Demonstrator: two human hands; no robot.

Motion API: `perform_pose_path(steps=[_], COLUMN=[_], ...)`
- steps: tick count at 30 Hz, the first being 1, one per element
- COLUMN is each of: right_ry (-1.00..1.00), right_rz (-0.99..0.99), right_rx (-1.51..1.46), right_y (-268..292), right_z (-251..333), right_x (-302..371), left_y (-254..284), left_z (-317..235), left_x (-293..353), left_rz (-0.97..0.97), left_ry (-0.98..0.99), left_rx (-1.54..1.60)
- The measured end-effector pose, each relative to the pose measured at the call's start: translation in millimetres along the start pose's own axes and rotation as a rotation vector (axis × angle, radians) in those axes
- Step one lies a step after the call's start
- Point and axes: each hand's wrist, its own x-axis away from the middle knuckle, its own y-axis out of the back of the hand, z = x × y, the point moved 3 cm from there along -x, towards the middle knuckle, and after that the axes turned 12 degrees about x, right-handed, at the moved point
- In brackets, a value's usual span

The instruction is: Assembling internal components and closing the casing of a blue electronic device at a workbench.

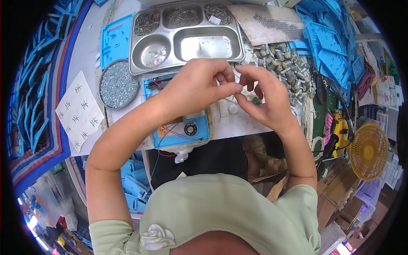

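My left hand (203, 83) reaches over the bench with thumb and fingertips pinched together. Its fingertips meet those of my right hand (268, 98), whose fingers are curled toward the thumb. Whatever they hold between them is too small or too hidden to make out. Below my left wrist lies an open blue plastic casing (204, 127) with red and dark wires and a round black part (190, 128). Small white parts (233, 109) lie on the bench between the casing and my right hand. A bit of green shows beneath my right palm.
A metal compartment tray (180, 32) with small metal parts stands at the back, beside a round dish (114, 85) of screws. Small motors (287, 63) are heaped at right. Blue casings (327, 42) are piled far right. A marked paper (80, 111) lies left; a yellow fan (369, 152) stands right.
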Motion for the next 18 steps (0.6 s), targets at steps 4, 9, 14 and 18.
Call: perform_pose_path(steps=[4,9,14,18], right_ry=[0.132,-0.579,-0.672,-0.697], right_rz=[-0.174,-0.122,-0.280,-0.302], right_rx=[0.085,-0.825,-0.880,-0.906], right_y=[-2.3,-16.5,-7.8,9.3], right_z=[-0.1,-6.6,-26.0,-43.1], right_x=[3.7,27.9,44.9,49.2], left_y=[-2.7,-11.7,-17.2,3.5], left_z=[-1.6,1.7,-2.6,22.8], left_x=[0.1,-7.7,-59.3,-162.4], left_rz=[-0.011,-0.070,0.210,-0.163], left_ry=[0.211,0.155,-0.122,-0.194], left_rx=[0.314,0.645,0.195,-0.383])
